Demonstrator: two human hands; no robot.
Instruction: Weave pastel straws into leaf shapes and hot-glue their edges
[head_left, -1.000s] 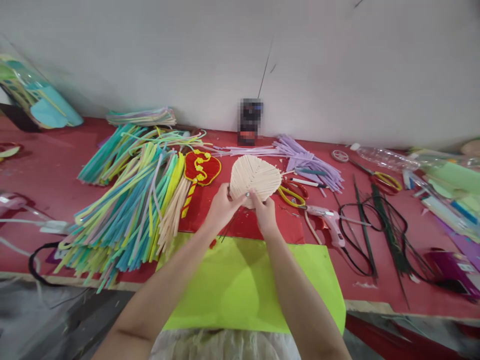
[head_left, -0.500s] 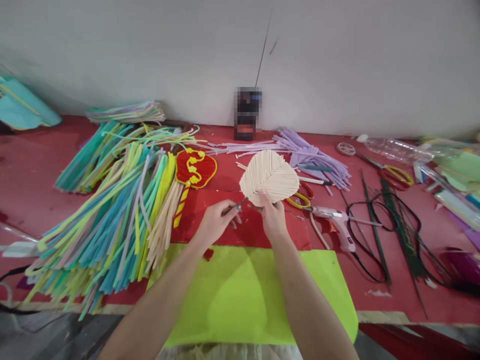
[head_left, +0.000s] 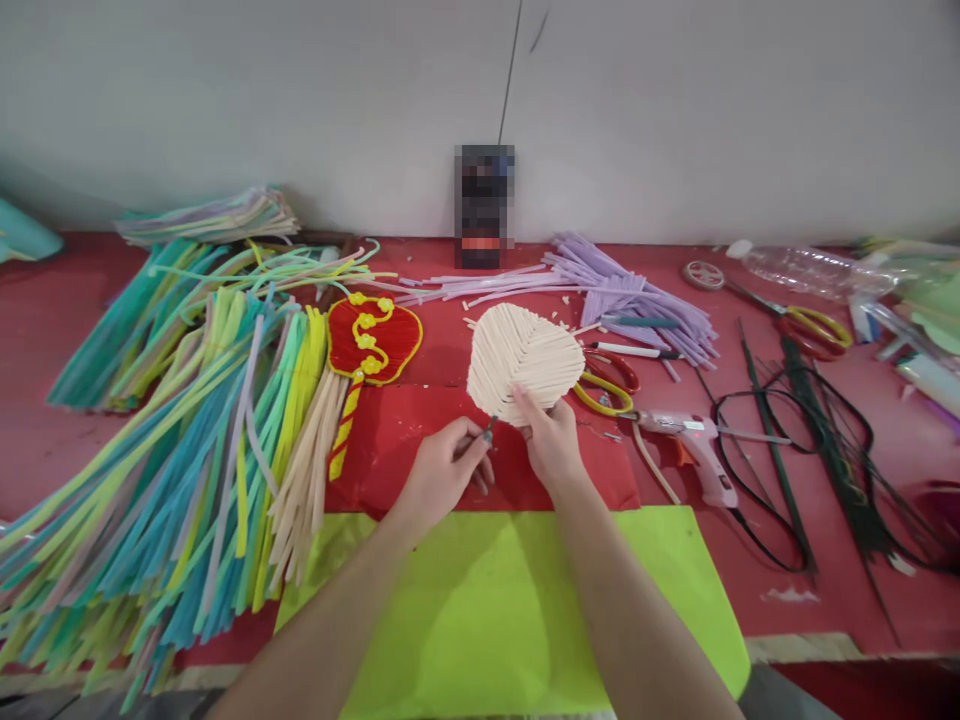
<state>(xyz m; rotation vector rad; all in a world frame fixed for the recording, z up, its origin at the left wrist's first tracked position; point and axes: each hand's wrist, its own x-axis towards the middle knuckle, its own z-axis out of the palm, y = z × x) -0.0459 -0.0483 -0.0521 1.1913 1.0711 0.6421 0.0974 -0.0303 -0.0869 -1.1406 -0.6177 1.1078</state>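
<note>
A cream fan-shaped panel [head_left: 521,355], made of pipe cleaners laid in a leaf-vein pattern, is held up in my right hand [head_left: 551,440]. My right thumb presses on its face near the bottom, with the fingers behind it. My left hand [head_left: 448,470] pinches a thin dark stick [head_left: 490,430] at the panel's lower edge; whether it is joined to the panel I cannot tell. Left of them lies a finished-looking red fan [head_left: 382,340] with yellow trim and a striped handle. Beneath the hands are a red board [head_left: 397,425] and a yellow-green sheet [head_left: 480,620].
Bundles of coloured pipe cleaners [head_left: 180,480] cover the left side, with lilac ones [head_left: 637,300] behind. On the right lie a pink glue gun [head_left: 697,445] with its black cord, scissors [head_left: 611,395], more scissors [head_left: 814,330] and dark green wires [head_left: 832,450]. A phone-like device [head_left: 484,205] leans against the wall.
The view has shifted slightly, bringing the table closer. The cream panel has turned a little in my right hand, and my left hand stays at its lower edge.
</note>
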